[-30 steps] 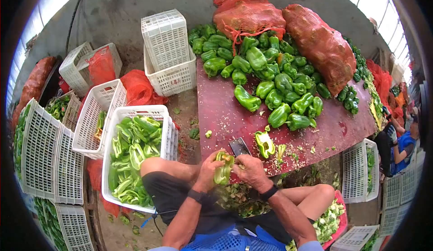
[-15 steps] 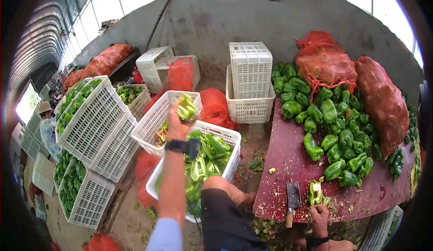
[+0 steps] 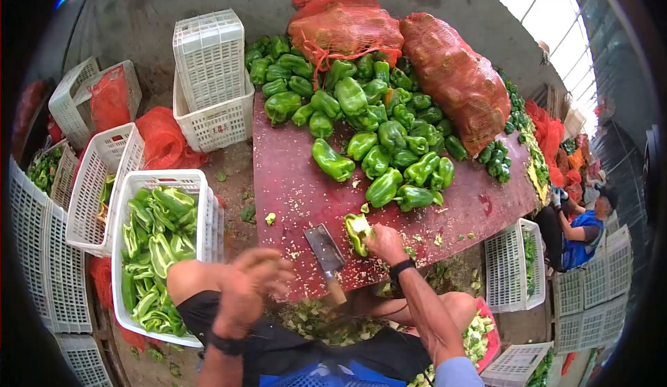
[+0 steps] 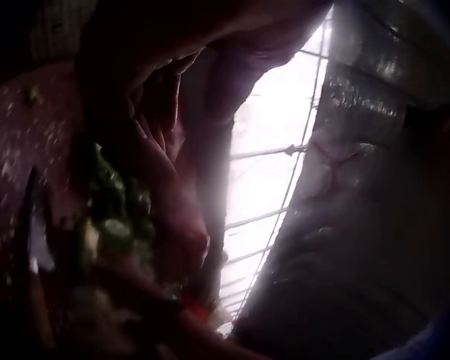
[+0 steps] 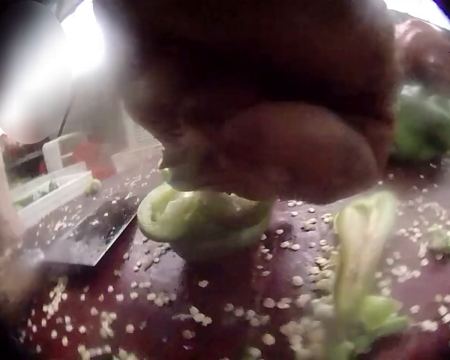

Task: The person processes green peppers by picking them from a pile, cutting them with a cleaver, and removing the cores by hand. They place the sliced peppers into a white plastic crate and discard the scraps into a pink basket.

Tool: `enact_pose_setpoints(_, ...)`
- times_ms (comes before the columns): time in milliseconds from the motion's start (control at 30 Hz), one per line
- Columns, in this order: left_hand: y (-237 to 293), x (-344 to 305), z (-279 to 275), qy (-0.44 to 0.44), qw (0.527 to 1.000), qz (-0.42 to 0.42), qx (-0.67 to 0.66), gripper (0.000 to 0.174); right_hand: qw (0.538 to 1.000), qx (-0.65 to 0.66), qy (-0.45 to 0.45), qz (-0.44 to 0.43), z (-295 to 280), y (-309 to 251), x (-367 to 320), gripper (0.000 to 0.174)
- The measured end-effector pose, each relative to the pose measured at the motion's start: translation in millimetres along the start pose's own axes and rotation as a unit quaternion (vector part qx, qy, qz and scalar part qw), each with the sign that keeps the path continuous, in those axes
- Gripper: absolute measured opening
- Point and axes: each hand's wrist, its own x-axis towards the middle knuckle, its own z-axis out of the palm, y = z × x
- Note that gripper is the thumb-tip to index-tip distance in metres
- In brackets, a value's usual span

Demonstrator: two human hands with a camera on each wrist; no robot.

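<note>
My right hand point(image 3: 388, 243) grips a halved green bell pepper point(image 3: 357, 234) near the table's front edge, its pale inside facing up. In the right wrist view the fingers point(image 5: 292, 150) cover much of the pepper half point(image 5: 210, 217), just over the tabletop. My left hand point(image 3: 253, 286), blurred, is above my lap with fingers spread and nothing in them. A cleaver point(image 3: 324, 249) lies flat between the hands, its wooden handle toward me. A cut-out pepper core point(image 5: 364, 255) lies beside the right hand among scattered seeds.
Whole green peppers point(image 3: 392, 137) are heaped on the red table point(image 3: 306, 206) below two red mesh sacks point(image 3: 455, 74). At left, a white crate point(image 3: 125, 303) holds pepper halves. More crates point(image 3: 215, 119) stand behind. Another person point(image 3: 582, 231) sits at far right.
My left hand carried a pepper half out over the left crates, then came back empty. My right hand moved from that half to another on the table. The head view swung left and back.
</note>
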Motion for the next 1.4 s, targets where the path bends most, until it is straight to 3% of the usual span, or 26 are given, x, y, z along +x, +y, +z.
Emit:
enact_pose_setpoints(67,-34,8,14,-0.023,0.995,-0.095,0.014,0.026,0.999,0.001,-0.03,0.04,12,6,8,0.035)
enact_pose_setpoints(167,-83,24,12,-0.026,0.99,-0.125,0.054,0.032,0.998,0.01,-0.046,0.038,13,7,10,0.038)
enact_pose_setpoints(200,-91,30,13,-0.026,0.99,-0.126,0.057,0.032,0.998,0.012,-0.046,0.04,12,5,6,0.038)
enact_pose_setpoints(267,-102,38,15,-0.003,0.989,-0.137,0.057,0.044,0.986,0.085,-0.128,0.067,-9,-19,-6,0.035)
enact_pose_setpoints(367,-117,51,21,0.022,0.996,-0.076,0.038,0.054,0.92,0.285,-0.244,0.113,-27,-53,-38,0.036)
enact_pose_setpoints(433,-116,47,28,0.011,0.996,-0.085,0.017,0.054,0.909,0.333,-0.245,0.051,-22,-74,-60,0.038)
enact_pose_setpoints(467,-119,46,29,0.008,0.997,-0.071,-0.013,0.051,0.918,0.275,-0.282,0.047,-45,-98,-62,0.036)
enact_pose_setpoints(500,-122,44,29,0.005,0.997,-0.058,-0.043,0.047,0.944,0.227,-0.238,-0.033,-29,-97,-69,0.034)
enact_pose_setpoints(567,-125,42,26,0.0,0.998,-0.059,-0.029,0.042,0.984,0.115,-0.114,-0.073,-47,-120,-81,0.032)
enact_pose_setpoints(767,-116,42,24,-0.059,0.989,-0.117,0.07,0.03,0.98,0.1,-0.074,-0.157,-40,-122,-91,0.032)
enact_pose_setpoints(833,-111,40,22,-0.054,0.988,-0.133,0.053,0.032,0.973,0.124,-0.066,-0.18,-44,-118,-91,0.03)
enact_pose_setpoints(867,-108,39,18,-0.096,0.981,-0.161,0.058,0.036,0.965,0.149,-0.058,-0.206,-46,-116,-91,0.028)
enact_pose_setpoints(933,-105,35,21,-0.143,0.972,-0.173,0.061,0.051,0.971,0.135,-0.046,-0.192,-39,-113,-92,0.028)
enact_pose_setpoints(1000,-103,35,19,-0.156,0.97,-0.175,0.066,0.051,0.976,0.121,-0.033,-0.175,-36,-109,-94,0.027)
enact_pose_setpoints(1100,-93,30,21,-0.172,0.966,-0.182,0.059,0.05,0.969,0.202,-0.05,-0.135,-50,-116,-94,0.027)
enact_pose_setpoints(1267,-88,33,14,-0.209,0.955,-0.161,0.138,0.053,0.941,0.327,-0.082,-0.038,-58,-118,-95,0.02)
enact_pose_setpoints(1400,-84,31,13,-0.225,0.941,-0.174,0.186,0.054,0.911,0.396,-0.116,-0.027,-54,-105,-97,0.018)
